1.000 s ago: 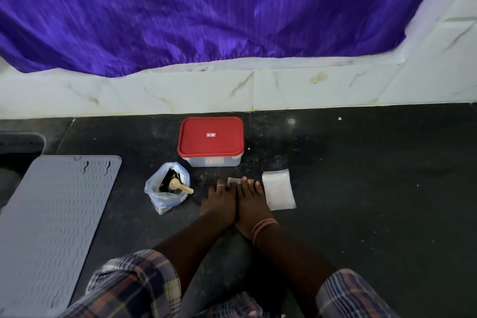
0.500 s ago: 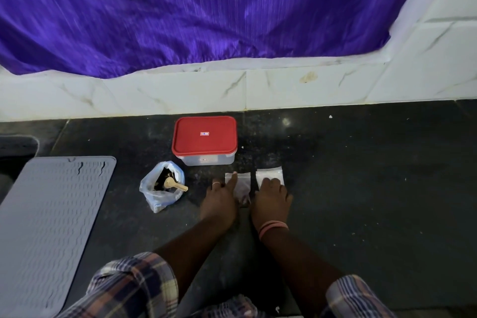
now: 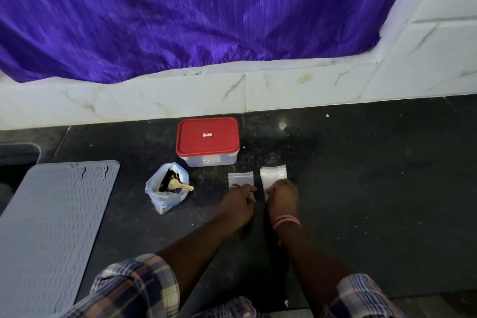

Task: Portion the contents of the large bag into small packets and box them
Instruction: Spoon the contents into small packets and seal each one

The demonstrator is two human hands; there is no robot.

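Note:
Two small clear packets lie side by side on the dark floor. My left hand (image 3: 238, 201) pinches the near edge of the left packet (image 3: 241, 178). With curled fingers, my right hand (image 3: 282, 195) grips the near edge of the right packet (image 3: 273, 174). Each hand hides the lower half of its packet. The large plastic bag (image 3: 165, 195) stands open to the left, with dark contents and a wooden scoop (image 3: 180, 185) sticking out. Behind the bag and packets sits the clear box, closed by its red lid (image 3: 207, 138).
A grey ribbed mat (image 3: 51, 227) covers the floor at the left. A white marble skirting (image 3: 232, 93) runs along the back under a purple curtain (image 3: 193, 13). Bare dark floor stretches to the right of the packets.
My hands have moved apart, and two separate packets now lie where they worked on one spot. The left packet is drawn leftward, the right packet stays under my right hand. The camera has shifted slightly.

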